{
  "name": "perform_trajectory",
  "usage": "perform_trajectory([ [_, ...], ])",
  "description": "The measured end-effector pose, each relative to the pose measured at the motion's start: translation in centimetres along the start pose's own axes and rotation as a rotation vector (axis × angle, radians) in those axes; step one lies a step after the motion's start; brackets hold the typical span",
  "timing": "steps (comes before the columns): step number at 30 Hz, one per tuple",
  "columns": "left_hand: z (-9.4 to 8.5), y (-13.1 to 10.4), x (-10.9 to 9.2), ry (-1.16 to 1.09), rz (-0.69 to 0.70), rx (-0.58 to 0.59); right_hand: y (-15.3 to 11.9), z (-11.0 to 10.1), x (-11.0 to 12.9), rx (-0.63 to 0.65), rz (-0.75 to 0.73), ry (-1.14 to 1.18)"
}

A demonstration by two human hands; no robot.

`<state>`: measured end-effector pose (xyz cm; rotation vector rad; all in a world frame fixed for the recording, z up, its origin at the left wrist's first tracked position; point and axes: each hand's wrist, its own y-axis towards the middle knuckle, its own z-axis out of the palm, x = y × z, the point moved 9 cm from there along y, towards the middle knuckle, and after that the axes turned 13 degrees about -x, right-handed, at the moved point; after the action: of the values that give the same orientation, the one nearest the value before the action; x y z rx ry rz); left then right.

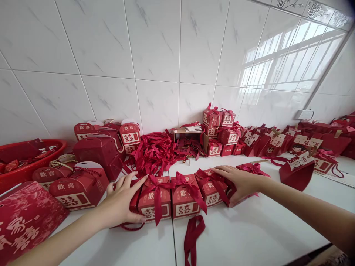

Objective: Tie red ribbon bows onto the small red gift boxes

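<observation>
A row of red gift boxes with ribbon bows stands in front of me on the white table. My left hand point(122, 201) spans the left end of the row, its thumb along the front and its fingers over the top of the end box. Beside it are a bowed gift box point(151, 199) and a middle gift box point(185, 195). My right hand point(234, 181) curls over the right end, against a slightly turned gift box point(212, 186); its palm hides part of what it grips. A loose red ribbon point(192, 238) lies in front of the row.
Behind lie a heap of red ribbons point(155, 151) and stacked bowed boxes point(222, 129). Handled boxes point(80, 186), a red basin point(59, 147) and a printed red bag point(24, 221) stand left. Red bags point(277, 142) line the tiled wall, right; a tilted red box point(298, 171) is nearer.
</observation>
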<state>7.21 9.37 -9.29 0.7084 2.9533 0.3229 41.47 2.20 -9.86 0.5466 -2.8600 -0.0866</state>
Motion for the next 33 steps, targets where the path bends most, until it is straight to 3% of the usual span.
perform_trajectory([
  [3,-0.3,-0.1,-0.5,-0.008,0.002,-0.009,0.1,0.4,0.5,0.045,0.014,-0.043],
  [11,-0.4,0.6,-1.6,-0.037,0.038,-0.023,2.2,0.7,0.8,-0.04,-0.007,-0.075],
  [15,-3.6,-0.9,-3.0,0.094,0.04,-0.207,1.6,0.5,0.5,0.004,-0.012,-0.093],
  [18,-4.9,-3.6,-6.7,0.045,0.093,-0.273,1.6,-0.7,1.9,-0.009,-0.03,-0.081],
  [20,-2.9,-5.7,-11.2,-0.127,0.275,-0.187,2.5,-1.5,4.3,-0.025,-0.065,-0.049],
  [22,0.6,-8.7,-16.7,-0.223,0.632,-0.092,4.1,-1.7,8.0,-0.038,-0.14,-0.019],
  [24,4.2,-11.4,-19.9,-0.134,0.916,-0.151,6.0,-1.5,12.8,-0.065,-0.248,0.0],
  [27,6.9,-13.2,-20.1,0.047,0.971,-0.461,8.7,-0.3,19.7,-0.101,-0.374,-0.002],
  [30,6.0,-15.0,-17.6,0.16,0.913,-0.678,11.1,1.7,24.8,-0.101,-0.42,-0.039],
  [33,4.3,-16.8,-14.4,0.271,0.861,-0.732,13.2,3.8,27.8,-0.111,-0.437,0.0],
])
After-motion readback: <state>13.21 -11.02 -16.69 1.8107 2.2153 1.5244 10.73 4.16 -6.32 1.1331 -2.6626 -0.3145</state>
